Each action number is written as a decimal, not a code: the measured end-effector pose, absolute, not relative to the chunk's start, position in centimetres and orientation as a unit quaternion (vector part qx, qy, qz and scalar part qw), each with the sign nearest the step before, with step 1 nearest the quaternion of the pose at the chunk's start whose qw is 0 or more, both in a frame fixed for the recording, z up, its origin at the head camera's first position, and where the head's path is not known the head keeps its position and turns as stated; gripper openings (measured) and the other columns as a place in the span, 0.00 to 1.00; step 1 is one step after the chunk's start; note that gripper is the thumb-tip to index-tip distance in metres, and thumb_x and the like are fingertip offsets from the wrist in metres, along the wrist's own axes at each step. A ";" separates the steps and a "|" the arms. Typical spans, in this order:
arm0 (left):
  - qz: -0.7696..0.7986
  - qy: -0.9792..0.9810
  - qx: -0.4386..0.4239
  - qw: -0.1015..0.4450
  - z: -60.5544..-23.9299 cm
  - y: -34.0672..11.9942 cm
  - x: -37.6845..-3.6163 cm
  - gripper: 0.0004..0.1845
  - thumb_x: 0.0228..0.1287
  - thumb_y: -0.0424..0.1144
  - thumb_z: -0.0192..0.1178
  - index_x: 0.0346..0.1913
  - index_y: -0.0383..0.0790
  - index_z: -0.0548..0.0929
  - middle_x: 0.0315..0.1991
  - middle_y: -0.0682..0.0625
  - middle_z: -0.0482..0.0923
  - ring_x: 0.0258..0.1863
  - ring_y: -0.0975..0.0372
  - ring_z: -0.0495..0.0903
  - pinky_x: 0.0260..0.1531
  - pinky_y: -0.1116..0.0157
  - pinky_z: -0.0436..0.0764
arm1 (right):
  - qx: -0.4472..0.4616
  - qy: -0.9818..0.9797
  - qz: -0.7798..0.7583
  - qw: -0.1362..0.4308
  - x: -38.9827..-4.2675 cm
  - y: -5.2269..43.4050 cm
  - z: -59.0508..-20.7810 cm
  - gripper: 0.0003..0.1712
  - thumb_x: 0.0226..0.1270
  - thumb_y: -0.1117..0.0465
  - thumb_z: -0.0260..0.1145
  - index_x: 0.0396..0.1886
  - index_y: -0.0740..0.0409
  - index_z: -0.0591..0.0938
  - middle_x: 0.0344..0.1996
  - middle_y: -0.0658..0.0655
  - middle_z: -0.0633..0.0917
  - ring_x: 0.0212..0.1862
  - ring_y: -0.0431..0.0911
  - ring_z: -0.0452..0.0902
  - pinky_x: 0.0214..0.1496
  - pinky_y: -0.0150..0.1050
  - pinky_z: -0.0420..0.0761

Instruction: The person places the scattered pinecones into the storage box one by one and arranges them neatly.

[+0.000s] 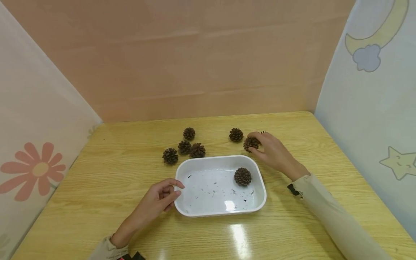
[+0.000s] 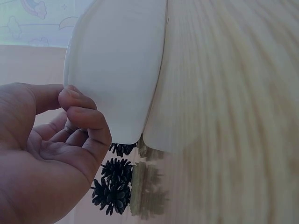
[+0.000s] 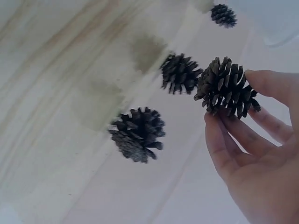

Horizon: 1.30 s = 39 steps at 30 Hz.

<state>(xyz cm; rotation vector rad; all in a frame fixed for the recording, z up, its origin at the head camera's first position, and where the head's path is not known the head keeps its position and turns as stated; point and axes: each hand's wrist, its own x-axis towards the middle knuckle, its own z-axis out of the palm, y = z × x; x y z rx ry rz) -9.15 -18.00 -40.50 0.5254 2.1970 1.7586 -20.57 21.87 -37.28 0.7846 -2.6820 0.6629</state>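
Observation:
My right hand (image 1: 273, 151) holds a brown pine cone (image 3: 226, 88) between thumb and fingers, beyond the far right corner of a white tray (image 1: 208, 213). My left hand (image 1: 159, 198) grips the tray's left rim with thumb and fingertips; the left wrist view shows the fingertips right at that rim. Inside the tray, toward its right end, sits one pine cone (image 1: 242, 177) among small dark flakes. Another pine cone (image 1: 236, 134) lies just left of the right hand. Mostly hidden behind that hand is a further pine cone (image 1: 264, 132).
Several pine cones lie behind the tray's far left corner, among them a rear one (image 1: 189, 133) and a left one (image 1: 170, 156). The wooden table (image 1: 113, 155) is bounded by a tan back panel (image 1: 208, 72) and printed side panels.

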 end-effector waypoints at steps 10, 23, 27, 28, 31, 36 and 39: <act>0.609 0.760 0.176 0.142 -40.4 -17.9 -9.2 0.15 0.76 0.37 0.56 0.55 0.28 0.77 0.24 0.47 0.71 0.17 0.66 0.68 0.13 0.62 0.71 | 0.313 -0.897 0.268 0.162 -18.7 20.8 -35.6 0.24 0.68 0.63 0.69 0.61 0.61 0.76 0.54 0.58 0.82 0.52 0.53 0.79 0.52 0.51 0.82; 0.607 0.763 0.171 0.143 -40.2 -17.9 -9.1 0.15 0.76 0.38 0.56 0.55 0.28 0.77 0.24 0.47 0.70 0.17 0.66 0.68 0.14 0.63 0.71 | 0.360 -0.877 0.252 0.196 -15.9 20.2 -33.7 0.25 0.64 0.63 0.72 0.61 0.58 0.78 0.53 0.54 0.83 0.56 0.48 0.77 0.56 0.46 0.78; 0.605 0.764 0.168 0.146 -40.2 -17.9 -9.2 0.16 0.76 0.38 0.56 0.56 0.28 0.77 0.24 0.46 0.71 0.17 0.65 0.68 0.14 0.63 0.71 | 0.378 -0.868 0.248 0.204 -15.0 20.2 -33.4 0.26 0.62 0.64 0.73 0.60 0.60 0.78 0.52 0.55 0.83 0.55 0.48 0.78 0.55 0.46 0.79; 0.605 0.764 0.168 0.147 -40.2 -17.9 -9.2 0.16 0.76 0.39 0.56 0.56 0.28 0.77 0.25 0.46 0.71 0.17 0.65 0.68 0.14 0.63 0.71 | 0.381 -0.867 0.247 0.205 -14.8 20.2 -33.4 0.26 0.61 0.64 0.73 0.59 0.60 0.78 0.51 0.54 0.83 0.54 0.48 0.78 0.54 0.45 0.79; 0.606 0.762 0.172 0.147 -40.2 -18.0 -9.2 0.16 0.76 0.38 0.56 0.56 0.28 0.77 0.25 0.46 0.70 0.17 0.65 0.68 0.14 0.62 0.71 | 0.390 -0.863 0.247 0.206 -14.2 20.2 -33.3 0.26 0.60 0.65 0.74 0.58 0.61 0.78 0.50 0.54 0.84 0.53 0.47 0.78 0.54 0.44 0.79; 0.607 0.760 0.181 0.144 -40.3 -18.0 -9.3 0.15 0.76 0.37 0.55 0.55 0.28 0.77 0.24 0.47 0.71 0.16 0.66 0.68 0.13 0.62 0.71 | 0.411 -0.855 0.250 0.193 -13.1 20.2 -33.3 0.25 0.60 0.64 0.73 0.57 0.60 0.79 0.51 0.52 0.83 0.54 0.45 0.79 0.56 0.40 0.78; 0.607 0.761 0.177 0.143 -40.3 -17.9 -9.2 0.15 0.76 0.38 0.56 0.55 0.28 0.77 0.25 0.47 0.71 0.17 0.66 0.68 0.14 0.63 0.72 | 0.420 -0.851 0.255 0.185 -12.6 20.2 -33.3 0.24 0.61 0.64 0.73 0.57 0.58 0.79 0.51 0.50 0.83 0.54 0.44 0.79 0.57 0.38 0.77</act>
